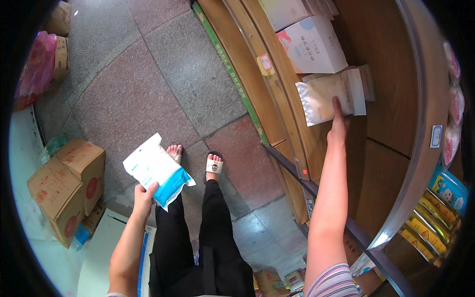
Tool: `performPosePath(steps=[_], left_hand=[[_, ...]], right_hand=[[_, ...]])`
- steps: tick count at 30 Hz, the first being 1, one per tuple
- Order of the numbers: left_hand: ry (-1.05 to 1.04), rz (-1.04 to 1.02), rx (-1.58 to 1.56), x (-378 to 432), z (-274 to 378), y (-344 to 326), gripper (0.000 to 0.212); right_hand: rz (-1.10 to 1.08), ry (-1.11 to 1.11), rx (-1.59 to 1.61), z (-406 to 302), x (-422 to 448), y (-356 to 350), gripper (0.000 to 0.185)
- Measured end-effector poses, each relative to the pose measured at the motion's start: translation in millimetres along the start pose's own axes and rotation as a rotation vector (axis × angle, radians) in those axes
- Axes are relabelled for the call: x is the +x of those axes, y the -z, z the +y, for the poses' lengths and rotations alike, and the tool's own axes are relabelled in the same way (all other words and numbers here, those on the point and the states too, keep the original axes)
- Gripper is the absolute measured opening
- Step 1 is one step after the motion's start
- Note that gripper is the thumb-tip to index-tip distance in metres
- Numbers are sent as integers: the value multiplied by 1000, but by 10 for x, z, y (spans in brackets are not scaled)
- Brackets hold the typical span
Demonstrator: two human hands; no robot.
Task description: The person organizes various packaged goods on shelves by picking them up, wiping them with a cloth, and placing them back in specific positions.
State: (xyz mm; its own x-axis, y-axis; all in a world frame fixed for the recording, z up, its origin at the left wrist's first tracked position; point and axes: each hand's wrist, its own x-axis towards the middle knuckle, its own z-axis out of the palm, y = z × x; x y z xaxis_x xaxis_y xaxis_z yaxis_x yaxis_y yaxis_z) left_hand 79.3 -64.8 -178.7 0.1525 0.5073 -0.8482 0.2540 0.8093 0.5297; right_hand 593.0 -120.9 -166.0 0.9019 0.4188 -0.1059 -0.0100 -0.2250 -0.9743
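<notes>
My left hand grips a white and blue plastic package by its near edge, thumb on top, held out over the floor. The package bears writing. At the right, my right arm stretches into a wooden shelf. My right hand is at a whitish, soft plastic pouch with print on it; one digit lies across its near face and the other fingers are hidden. Right behind that pouch stands another pale package, mostly covered. A white printed carton stands beside the pouches.
Cardboard boxes stand at the left near a white surface. A pink plastic bag lies farther off. Yellow packets fill a shelf at far right. Dark metal shelf bars run below my right arm. Stone tiles cover the floor.
</notes>
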Motion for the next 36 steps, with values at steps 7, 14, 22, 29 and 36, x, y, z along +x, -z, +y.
performPosePath(steps=[7,14,22,29,36], left_hand=[[-5,-24,-17,-34,-14,-73,34],[-172,-376,12,-211,533,-743,36],[-404,-907,293,-704,1100,-1057,35],[-185,-976,265,-940,1348,-990,39],[-428,-687,527,-802,1039,-1164,39]], right_hand=[[184,-14,-240,-69,-434,-77,71],[-601,-355,38,-340,-1885,-262,42],[-373,-768,801,-655,-3014,-837,54],[-163,-728,1001,-601,-2932,-348,51],[5,-687,1018,-855,-3270,-199,55]])
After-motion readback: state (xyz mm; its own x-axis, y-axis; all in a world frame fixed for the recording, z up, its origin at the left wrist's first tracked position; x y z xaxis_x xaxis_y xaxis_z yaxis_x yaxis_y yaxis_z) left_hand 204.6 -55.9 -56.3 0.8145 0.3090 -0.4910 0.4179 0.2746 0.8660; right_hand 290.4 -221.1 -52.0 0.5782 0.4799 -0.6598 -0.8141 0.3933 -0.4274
